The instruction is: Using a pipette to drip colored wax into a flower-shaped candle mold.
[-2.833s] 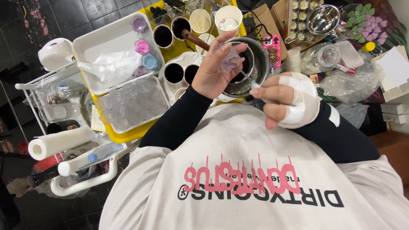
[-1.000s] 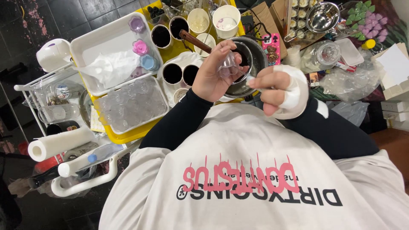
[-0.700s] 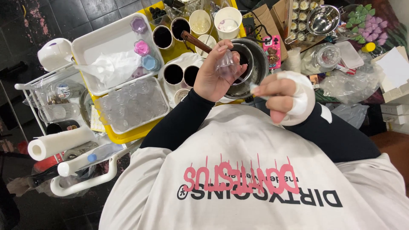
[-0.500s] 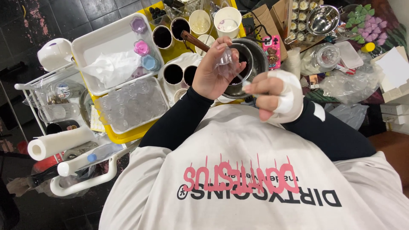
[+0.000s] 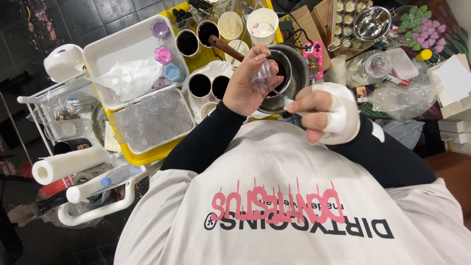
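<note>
Left hand (image 5: 245, 86) is up at about twelve o'clock from the chest, fingers wrapped round a small clear cup (image 5: 263, 74), tilting it over the metal pot (image 5: 294, 73) that sits just behind it. Right hand (image 5: 324, 113), wrapped in white bandage, sits at two o'clock, pinched tight on a thin stick (image 5: 280, 94) whose tip points toward the cup at its ten o'clock. A brown wooden handle (image 5: 224, 48) juts out of the pot toward eleven. Over at nine o'clock of the left hand, a tray of clear moulds (image 5: 149, 122) lies on the yellow tray (image 5: 147, 156), with a white tray (image 5: 117, 49) above it holding crumpled plastic and small pink, purple and blue cups. Dark-filled paper cups (image 5: 200, 84) stand just beside the left wrist; a paper towel roll (image 5: 68, 164) lies far out at eight
</note>
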